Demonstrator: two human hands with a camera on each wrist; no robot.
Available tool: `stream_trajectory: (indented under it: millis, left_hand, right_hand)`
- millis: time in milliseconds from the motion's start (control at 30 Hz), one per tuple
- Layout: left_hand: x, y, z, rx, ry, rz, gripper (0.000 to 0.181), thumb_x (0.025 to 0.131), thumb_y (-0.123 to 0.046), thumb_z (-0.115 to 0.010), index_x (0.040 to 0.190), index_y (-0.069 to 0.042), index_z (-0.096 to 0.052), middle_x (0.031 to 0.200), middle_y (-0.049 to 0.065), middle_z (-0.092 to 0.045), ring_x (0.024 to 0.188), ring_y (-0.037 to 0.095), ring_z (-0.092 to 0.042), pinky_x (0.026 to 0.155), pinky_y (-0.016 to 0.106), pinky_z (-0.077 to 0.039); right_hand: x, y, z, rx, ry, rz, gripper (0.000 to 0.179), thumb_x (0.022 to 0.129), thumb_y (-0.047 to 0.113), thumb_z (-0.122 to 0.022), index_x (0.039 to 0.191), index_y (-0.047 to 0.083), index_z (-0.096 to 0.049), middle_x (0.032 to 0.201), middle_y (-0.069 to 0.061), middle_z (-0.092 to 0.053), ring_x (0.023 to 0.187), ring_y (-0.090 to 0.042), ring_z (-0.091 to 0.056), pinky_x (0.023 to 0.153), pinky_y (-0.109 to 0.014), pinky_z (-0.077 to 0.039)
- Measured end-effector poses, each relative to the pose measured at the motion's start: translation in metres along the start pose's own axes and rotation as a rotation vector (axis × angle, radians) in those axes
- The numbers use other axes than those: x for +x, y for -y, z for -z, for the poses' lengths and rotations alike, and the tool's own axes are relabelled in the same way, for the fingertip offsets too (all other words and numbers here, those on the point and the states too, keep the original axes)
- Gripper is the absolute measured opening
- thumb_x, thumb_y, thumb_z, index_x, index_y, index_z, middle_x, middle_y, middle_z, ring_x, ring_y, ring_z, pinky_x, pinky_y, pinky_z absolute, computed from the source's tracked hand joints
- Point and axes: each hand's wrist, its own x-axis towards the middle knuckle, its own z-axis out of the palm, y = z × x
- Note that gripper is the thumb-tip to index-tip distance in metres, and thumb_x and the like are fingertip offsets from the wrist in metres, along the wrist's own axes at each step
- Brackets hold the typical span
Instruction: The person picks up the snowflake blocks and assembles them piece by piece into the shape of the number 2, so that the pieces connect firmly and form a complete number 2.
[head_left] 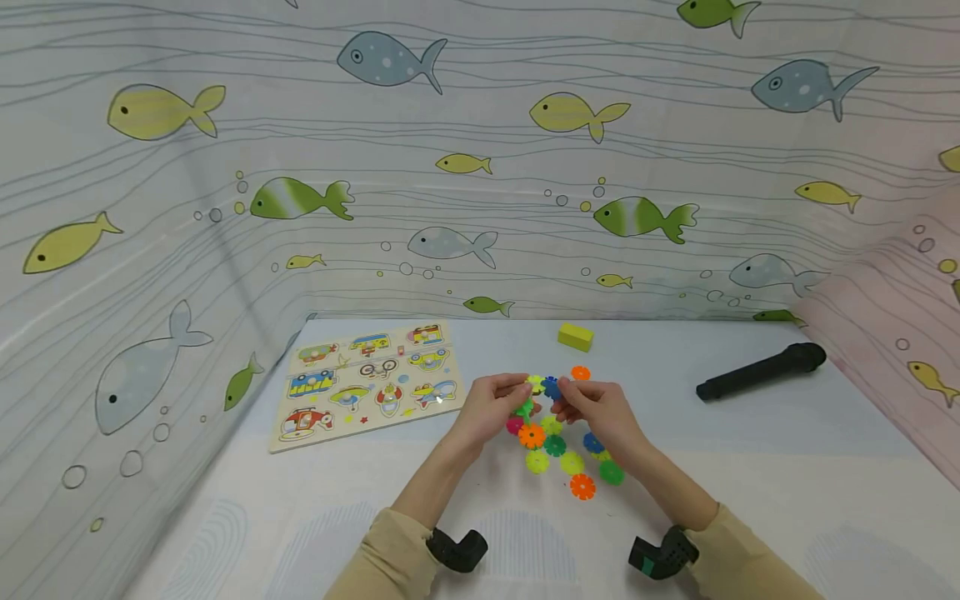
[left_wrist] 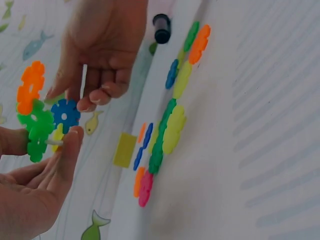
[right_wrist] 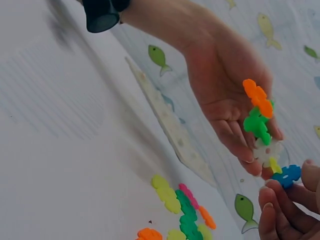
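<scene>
In the head view both hands meet over a scatter of toothed plastic discs. My left hand [head_left: 491, 408] pinches a small chain of linked discs: orange [right_wrist: 259, 97], green [right_wrist: 257, 125], white [right_wrist: 265, 151] and yellow [right_wrist: 275, 165]. A blue disc [right_wrist: 287, 176] sits at the yellow end of this chain, pinched between the thumb and fingers of my right hand [head_left: 600, 408]. Blue and yellow overlap at their edges in the right wrist view. Loose discs lie on the table below, among them a pink one [right_wrist: 186, 192] and a dark green one [head_left: 555, 446].
On the left lies a wooden puzzle board [head_left: 375, 383] with vehicle pictures. A yellow block [head_left: 575, 337] stands toward the back, and a black microphone [head_left: 761, 371] lies at the right. A fish-print curtain [head_left: 465, 200] hangs around the white table [head_left: 510, 550].
</scene>
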Motion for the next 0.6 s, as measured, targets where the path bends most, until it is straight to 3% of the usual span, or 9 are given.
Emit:
stream_trajectory:
  millis: [200, 433, 600]
  left_hand:
    - [0.0005, 0.0014, 0.0014, -0.038, 0.015, 0.011, 0.044, 0.104, -0.025, -0.054, 0.140, -0.001, -0.053, 0.127, 0.019, -0.066, 0.112, 0.030, -0.069, 0.110, 0.045, -0.044]
    - [0.0018, 0.0046, 0.0012, -0.025, 0.042, 0.004, 0.049, 0.102, -0.027, -0.056, 0.144, -0.002, -0.048, 0.126, 0.019, -0.067, 0.111, 0.026, -0.069, 0.113, 0.051, -0.039]
    - [0.0027, 0.0056, 0.0005, -0.007, 0.057, -0.024, 0.052, 0.102, -0.026, -0.058, 0.145, 0.001, -0.047, 0.128, 0.020, -0.066, 0.111, 0.027, -0.069, 0.113, 0.052, -0.038]
  right_hand:
    - [0.0007, -0.0030, 0.0021, -0.067, -0.024, 0.016, 0.033, 0.094, 0.028, -0.071, 0.114, 0.002, -0.073, 0.091, -0.011, -0.074, 0.092, -0.036, -0.066, 0.087, -0.038, -0.056]
    - [0.0018, -0.0064, 0.0039, -0.059, -0.028, 0.055, 0.027, 0.095, 0.022, -0.070, 0.109, 0.000, -0.074, 0.089, -0.011, -0.075, 0.091, -0.038, -0.068, 0.079, -0.025, -0.057]
    - [0.0021, -0.0060, 0.0044, -0.054, -0.010, 0.058, 0.026, 0.095, 0.021, -0.069, 0.109, -0.001, -0.074, 0.091, -0.014, -0.075, 0.087, -0.030, -0.070, 0.078, -0.024, -0.057]
